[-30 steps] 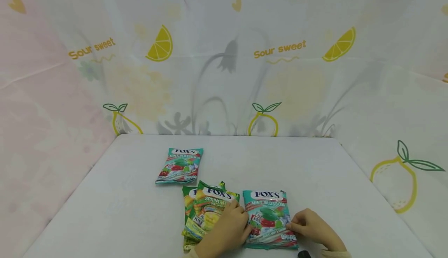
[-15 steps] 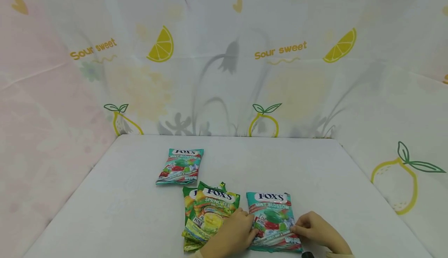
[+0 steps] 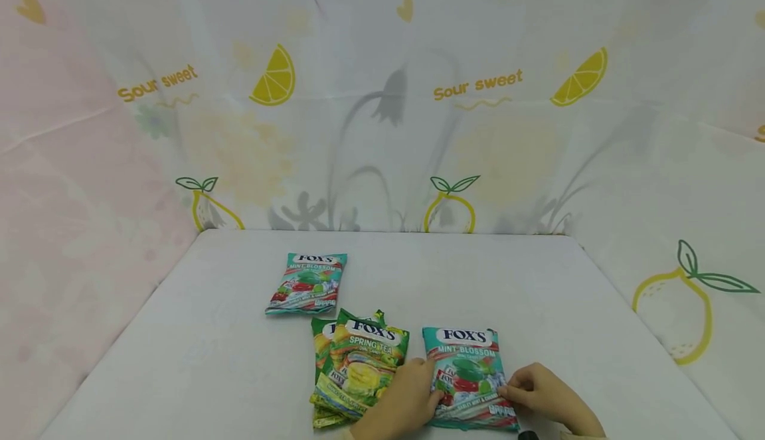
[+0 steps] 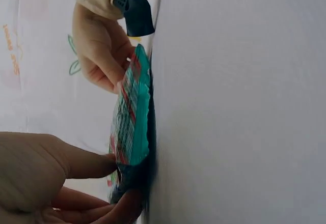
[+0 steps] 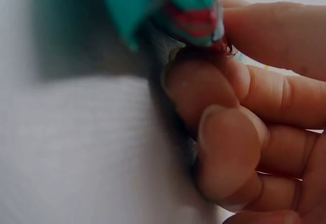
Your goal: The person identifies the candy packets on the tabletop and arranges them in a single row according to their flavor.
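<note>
A teal Fox's Mint Blossom candy bag (image 3: 469,377) lies face up at the front of the table, between both hands. My left hand (image 3: 408,390) pinches its left edge, thumb on top and fingers underneath, as the left wrist view shows. At the opposite edge my right hand (image 3: 544,393) pinches the bag between thumb and curled fingers (image 5: 229,147). Just left of the left hand, a green and yellow Fox's Spring Tea bag (image 3: 364,367) overlaps another green bag (image 3: 323,347), which is mostly covered.
Farther back on the white table (image 3: 209,334) lies a second teal Mint Blossom bag (image 3: 307,284). A lemon-print cloth (image 3: 382,128) hangs behind and at the sides. Near the right wrist is a small black device (image 4: 135,12).
The front Mint Blossom bag has slid slightly right, away from the Spring Tea bags, with both hands moving along. My left hand has come off the upper Spring Tea bag's right edge.
</note>
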A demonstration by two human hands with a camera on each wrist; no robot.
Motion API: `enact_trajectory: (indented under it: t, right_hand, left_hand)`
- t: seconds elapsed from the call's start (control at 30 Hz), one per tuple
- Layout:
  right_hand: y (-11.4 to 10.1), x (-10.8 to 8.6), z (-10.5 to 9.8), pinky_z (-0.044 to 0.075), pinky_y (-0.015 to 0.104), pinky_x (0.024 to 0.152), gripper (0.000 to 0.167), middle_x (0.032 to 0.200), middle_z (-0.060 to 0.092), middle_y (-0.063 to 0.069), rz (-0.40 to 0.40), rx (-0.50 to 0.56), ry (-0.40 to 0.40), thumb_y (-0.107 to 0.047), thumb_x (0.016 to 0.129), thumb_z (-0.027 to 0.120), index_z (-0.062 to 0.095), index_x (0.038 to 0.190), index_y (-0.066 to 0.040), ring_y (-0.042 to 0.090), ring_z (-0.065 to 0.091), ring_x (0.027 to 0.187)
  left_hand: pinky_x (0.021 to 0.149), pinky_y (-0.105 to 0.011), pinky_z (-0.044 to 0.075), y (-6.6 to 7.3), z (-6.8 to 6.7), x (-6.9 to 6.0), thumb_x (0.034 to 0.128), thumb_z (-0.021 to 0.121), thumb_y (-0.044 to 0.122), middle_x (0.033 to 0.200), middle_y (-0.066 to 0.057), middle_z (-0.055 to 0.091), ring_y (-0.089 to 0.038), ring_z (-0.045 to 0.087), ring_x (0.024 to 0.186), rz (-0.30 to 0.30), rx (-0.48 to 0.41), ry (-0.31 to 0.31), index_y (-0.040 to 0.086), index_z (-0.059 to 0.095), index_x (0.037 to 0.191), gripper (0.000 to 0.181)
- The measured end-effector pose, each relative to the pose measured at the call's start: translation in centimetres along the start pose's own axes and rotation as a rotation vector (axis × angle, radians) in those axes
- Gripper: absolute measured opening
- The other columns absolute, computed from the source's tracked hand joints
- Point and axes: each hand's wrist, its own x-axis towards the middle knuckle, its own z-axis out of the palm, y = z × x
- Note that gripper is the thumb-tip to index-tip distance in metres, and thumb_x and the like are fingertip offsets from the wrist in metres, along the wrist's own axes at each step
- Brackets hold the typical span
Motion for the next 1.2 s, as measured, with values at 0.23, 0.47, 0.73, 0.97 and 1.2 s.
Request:
enact_trajectory:
  t: [0.23,0.47,0.73,0.97,1.2]
  right_hand:
    - [0.2,0.0,0.1,0.036,0.018,0.046,0.029,0.061,0.055,-0.007,-0.003,0.027,-0.001,-0.017,0.092,0.06,0.066,0.07,0.002,-0.001,0.043,0.051]
    - [-0.05,0.04,0.22,0.036,0.018,0.045,0.032,0.058,0.051,-0.01,-0.012,0.021,0.0,-0.018,0.092,0.06,0.064,0.068,0.002,-0.001,0.042,0.05]
    - [-0.24,-0.01,0.25,0.036,0.017,0.045,0.032,0.059,0.054,-0.009,-0.004,0.021,-0.001,-0.019,0.092,0.06,0.064,0.068,0.002,-0.001,0.042,0.051]
    - [-0.42,-0.04,0.32,0.036,0.018,0.046,0.032,0.06,0.054,-0.008,-0.006,0.014,-0.007,-0.018,0.092,0.059,0.064,0.068,0.002,-0.001,0.043,0.051]
    - [-0.35,-0.14,0.37,0.039,0.019,0.045,0.03,0.059,0.055,-0.01,-0.044,-0.003,-0.001,-0.016,0.093,0.059,0.062,0.067,0.0,-0.002,0.044,0.051]
  left_hand:
    - [0.062,-0.029,0.047,0.24,0.41,0.38,0.0807,0.074,0.02,0.077,-0.01,0.06,-0.014,0.056,0.073,-0.12,-0.118,0.041,-0.007,0.061,0.092,0.031]
    - [0.048,-0.021,0.038,0.14,0.33,0.38,0.0779,0.075,0.019,0.062,-0.003,0.058,-0.006,0.044,0.054,-0.119,-0.198,0.08,-0.006,0.064,0.081,0.028]
    - [0.049,-0.022,0.038,0.3,0.29,0.28,0.0802,0.073,0.016,0.062,-0.003,0.057,-0.006,0.045,0.055,-0.123,-0.205,0.072,-0.004,0.063,0.078,0.023]
    - [0.046,-0.022,0.036,0.04,0.58,0.25,0.0808,0.069,0.005,0.056,0.0,0.051,-0.006,0.043,0.051,-0.096,-0.277,0.105,0.005,0.053,0.063,0.024]
    - [0.046,-0.018,0.034,-0.37,0.84,0.29,0.0797,0.068,0.002,0.053,0.008,0.046,-0.001,0.039,0.049,-0.008,-0.272,0.184,0.011,0.051,0.057,0.03]
